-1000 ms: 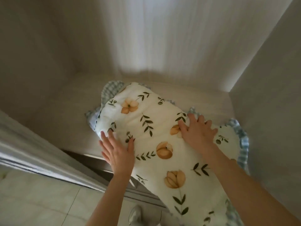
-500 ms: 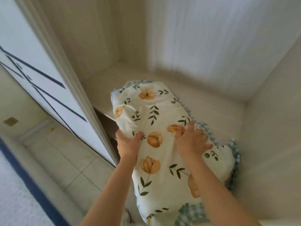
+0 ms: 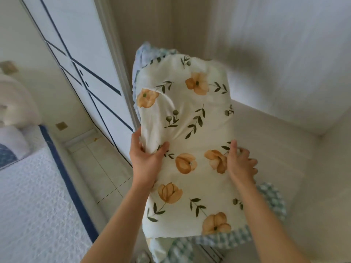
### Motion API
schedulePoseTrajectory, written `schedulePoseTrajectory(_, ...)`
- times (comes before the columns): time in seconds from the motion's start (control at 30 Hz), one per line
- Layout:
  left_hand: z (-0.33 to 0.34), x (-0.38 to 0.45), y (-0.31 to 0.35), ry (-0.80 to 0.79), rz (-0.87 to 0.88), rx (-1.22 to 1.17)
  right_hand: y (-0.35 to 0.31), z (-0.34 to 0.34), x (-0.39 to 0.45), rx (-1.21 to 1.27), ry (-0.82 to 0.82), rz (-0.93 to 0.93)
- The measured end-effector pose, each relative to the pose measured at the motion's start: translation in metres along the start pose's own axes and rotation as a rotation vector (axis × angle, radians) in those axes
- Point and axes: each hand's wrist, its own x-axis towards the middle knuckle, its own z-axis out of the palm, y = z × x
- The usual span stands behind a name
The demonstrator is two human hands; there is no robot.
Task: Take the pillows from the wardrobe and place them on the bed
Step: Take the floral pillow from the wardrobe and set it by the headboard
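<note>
A cream pillow (image 3: pixel 191 130) printed with orange flowers and green leaves, edged in a blue-checked frill, is lifted up in front of the open wardrobe. My left hand (image 3: pixel 145 160) grips its left edge, thumb on the front. My right hand (image 3: pixel 240 164) clutches the fabric on its right side. The wardrobe shelf (image 3: pixel 288 149) lies behind and to the right. A second pillow, if any, is hidden. The bed (image 3: pixel 34 196) with a white textured cover and blue border lies at the left.
A white sliding wardrobe door (image 3: pixel 79 59) with dark blue lines stands to the left of the pillow. A narrow strip of tiled floor (image 3: pixel 102 168) runs between wardrobe and bed. White bedding (image 3: pixel 15 103) is piled at the bed's far end.
The pillow has come up off the shelf and moved left, out of the wardrobe. Both hands went from resting flat on it to gripping it. My view has swung left, showing the bed.
</note>
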Motion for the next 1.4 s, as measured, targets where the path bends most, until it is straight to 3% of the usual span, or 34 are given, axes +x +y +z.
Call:
schedulePoseTrajectory(0.13,-0.036,-0.009,0.016,0.022,0.116,-0.002,-0.013,0.013,-0.018,0.41,-0.166,-0.156)
schedulePoseTrajectory(0.2,-0.056,-0.017,0.021,0.048,0.165,0.009,-0.022,0.027,-0.032,0.59,-0.223,-0.132)
schedulePoseTrajectory(0.37,-0.111,-0.037,0.025,0.192,0.235,0.073,-0.046,0.07,-0.069,0.819,-0.394,-0.157)
schedulePoseTrajectory(0.67,-0.24,-0.07,0.021,0.56,0.284,0.207,-0.093,0.142,-0.176,0.813,-0.679,-0.445)
schedulePoseTrajectory(0.97,-0.335,-0.079,-0.011,0.83,0.148,0.239,-0.126,0.228,-0.255,0.665,-0.925,-0.507)
schedulePoseTrajectory(1.4,-0.462,0.024,-0.084,0.988,-0.05,0.339,-0.199,0.406,-0.314,0.357,-1.137,-0.548)
